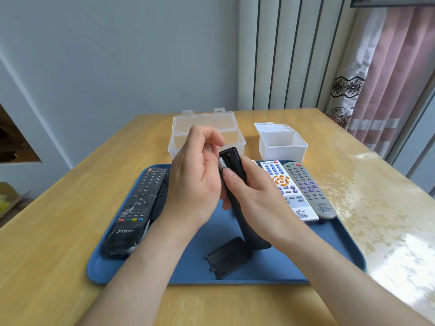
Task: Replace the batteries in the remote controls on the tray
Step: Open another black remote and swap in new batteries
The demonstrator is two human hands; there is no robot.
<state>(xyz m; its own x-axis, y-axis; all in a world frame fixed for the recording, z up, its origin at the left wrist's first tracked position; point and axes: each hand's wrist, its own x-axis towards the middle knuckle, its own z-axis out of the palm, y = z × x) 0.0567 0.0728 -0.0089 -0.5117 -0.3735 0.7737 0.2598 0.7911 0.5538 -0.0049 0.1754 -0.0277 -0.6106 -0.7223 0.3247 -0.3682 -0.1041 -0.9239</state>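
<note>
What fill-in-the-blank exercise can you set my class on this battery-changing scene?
1. The right hand holds a ____ remote with its battery compartment open.
2. Its detached cover lies on the ____ tray.
3. The left hand holds a silver ____ at the compartment.
4. Behind the tray stand ____ plastic boxes.
Missing words: black; blue; battery; two.

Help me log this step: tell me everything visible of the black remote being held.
The remote is slim, black, plastic-looking, tilted upright over the tray, back to the camera. Its battery bay at the top is open; its cover lies on the tray. The right hand grips its middle, thumb on the back. The left hand pinches a silvery battery at the bay's left edge.
</note>
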